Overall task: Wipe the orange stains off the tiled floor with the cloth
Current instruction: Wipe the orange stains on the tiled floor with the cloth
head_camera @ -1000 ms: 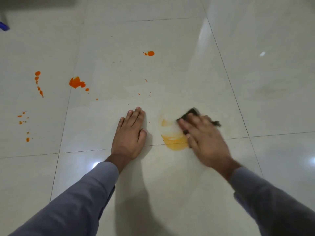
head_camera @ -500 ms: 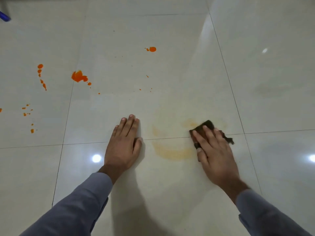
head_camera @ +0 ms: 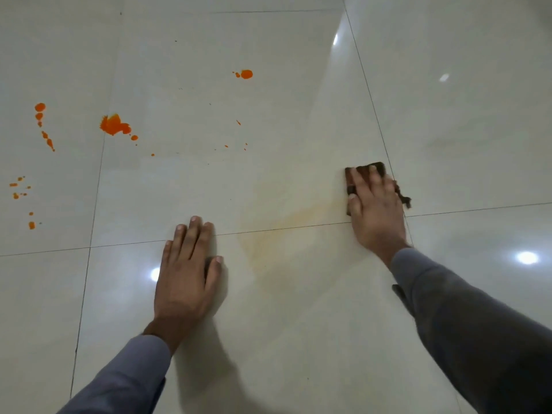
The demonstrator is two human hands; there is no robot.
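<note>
Cloth (head_camera: 363,171), dark brown and folded small, lies flat on the tiled floor (head_camera: 298,324) under the right hand (head_camera: 378,210), just left of a grout line and above the crossing of two joints. That hand's fingers are stretched straight over it and press it down; nothing is curled round it, though the thumb side is hard to read and may touch the cloth's left edge. A frayed corner of the cloth pokes out to the right of the knuckles. Between the two hands a faint, smeared yellowish patch (head_camera: 286,225) spreads over the joint. The left hand (head_camera: 186,273) rests palm down on the floor, fingers straight and close together, its fingertips just reaching the grout line. Both forearms wear grey sleeves (head_camera: 466,318). Farther out, bright orange stains remain: a large splat (head_camera: 115,126) up left, a trail of drops (head_camera: 44,127) beyond it, small specks (head_camera: 21,188) at the left edge, and a round drop (head_camera: 246,74) near the top centre.
</note>
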